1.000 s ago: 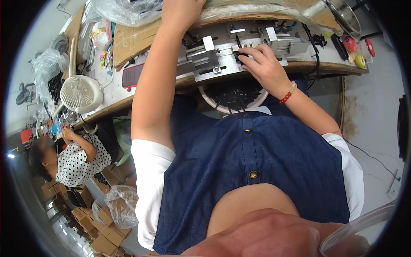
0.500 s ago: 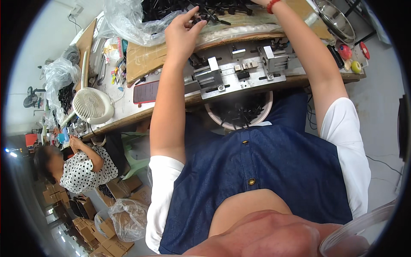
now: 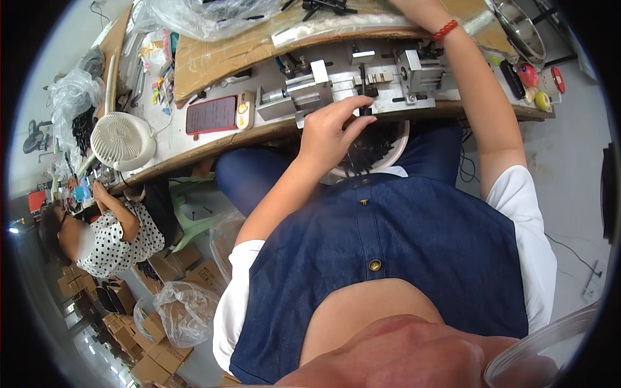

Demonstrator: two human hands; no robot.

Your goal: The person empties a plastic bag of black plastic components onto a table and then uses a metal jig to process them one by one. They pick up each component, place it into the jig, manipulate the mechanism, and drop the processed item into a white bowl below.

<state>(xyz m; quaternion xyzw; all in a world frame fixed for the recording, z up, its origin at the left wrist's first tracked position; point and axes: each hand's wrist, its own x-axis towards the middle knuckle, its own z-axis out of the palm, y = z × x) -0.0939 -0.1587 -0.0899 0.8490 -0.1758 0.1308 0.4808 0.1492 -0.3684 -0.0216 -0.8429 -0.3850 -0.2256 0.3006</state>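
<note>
At the metal jig (image 3: 343,89), the left hand (image 3: 328,134) seemingly pinches a black part (image 3: 365,110); beyond the jig, the right hand (image 3: 420,11) is cropped, its grip untellable.

Slim black part (image 3: 363,76), thicker near end, pointing away; silver metal fixture (image 3: 388,102) beneath

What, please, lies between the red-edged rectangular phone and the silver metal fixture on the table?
In the head view, a small cream rounded object lies between the phone and the fixture.
</note>
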